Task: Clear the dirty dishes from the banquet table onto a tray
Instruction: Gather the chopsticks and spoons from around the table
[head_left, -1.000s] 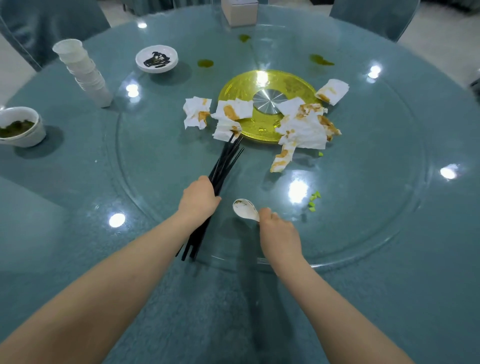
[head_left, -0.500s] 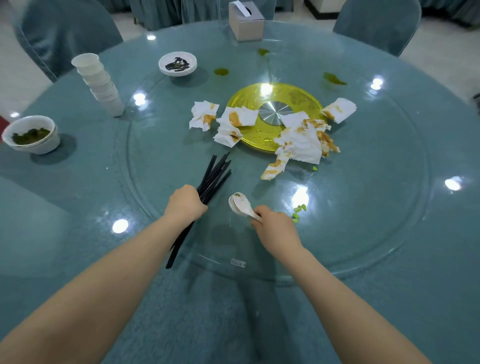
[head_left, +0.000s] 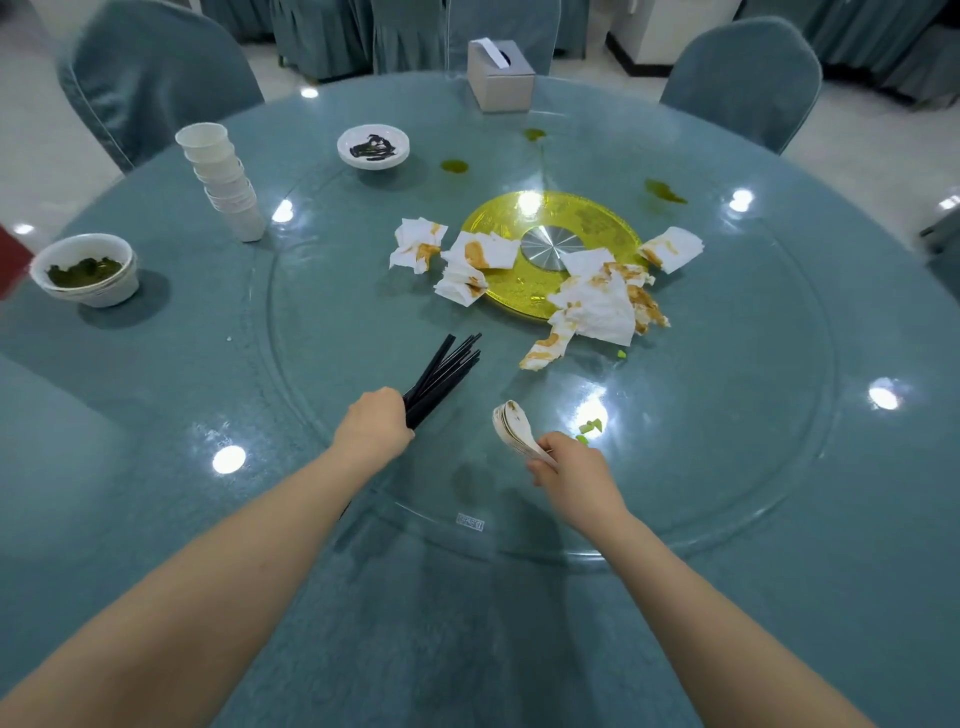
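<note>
My left hand (head_left: 375, 422) grips a bundle of black chopsticks (head_left: 445, 375) that points away toward the table's middle. My right hand (head_left: 574, 470) holds a stack of white soup spoons (head_left: 511, 427) by the handles, bowls tipped up to the left. Both hands hover over the glass turntable (head_left: 322, 332). Soiled white napkins (head_left: 597, 304) lie around the yellow centre disc (head_left: 602, 221). A stack of white cups (head_left: 223, 179), a bowl of green leftovers (head_left: 85, 270) and a small saucer with dark sauce (head_left: 373, 147) stand at the left and back. No tray is in view.
A tissue box (head_left: 500, 75) stands at the far edge. Green food bits (head_left: 591, 428) lie by my right hand, and sauce spills (head_left: 664, 191) mark the glass. Covered chairs (head_left: 743, 78) ring the round table.
Both hands have pulled back toward me, carrying the chopsticks away from the napkins. The spoons have risen off the glass and now tilt upright.
</note>
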